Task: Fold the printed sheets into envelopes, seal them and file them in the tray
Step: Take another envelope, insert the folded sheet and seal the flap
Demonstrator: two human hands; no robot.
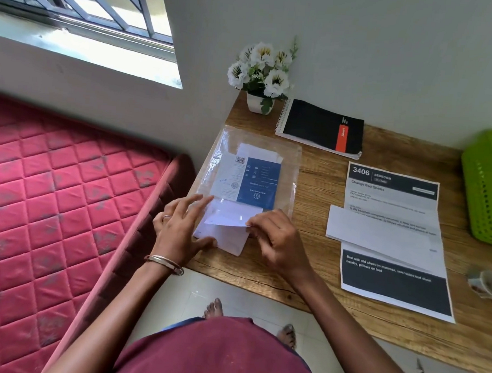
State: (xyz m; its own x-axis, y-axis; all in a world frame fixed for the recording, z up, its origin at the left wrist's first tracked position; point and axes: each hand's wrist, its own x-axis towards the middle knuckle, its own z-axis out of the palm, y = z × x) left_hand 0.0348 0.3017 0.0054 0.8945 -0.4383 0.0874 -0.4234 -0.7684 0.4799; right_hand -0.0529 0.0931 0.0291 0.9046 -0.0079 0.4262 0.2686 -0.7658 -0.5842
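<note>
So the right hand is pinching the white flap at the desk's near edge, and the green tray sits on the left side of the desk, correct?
Not quite. The head view shows the green tray on the right side of the desk, not the left. The rest holds: the right hand pinches the white flap at the near edge.

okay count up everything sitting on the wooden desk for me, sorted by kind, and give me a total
Paper items: 4, the envelope pinched by the right hand with the left hand on it, the plastic sleeve with a blue card, the printed sheet, the folded white sheet
Notebooks: 1, black spiral notebook
Flower pots: 1
Green trays: 1
Tape rolls: 1
Total: 8
</note>
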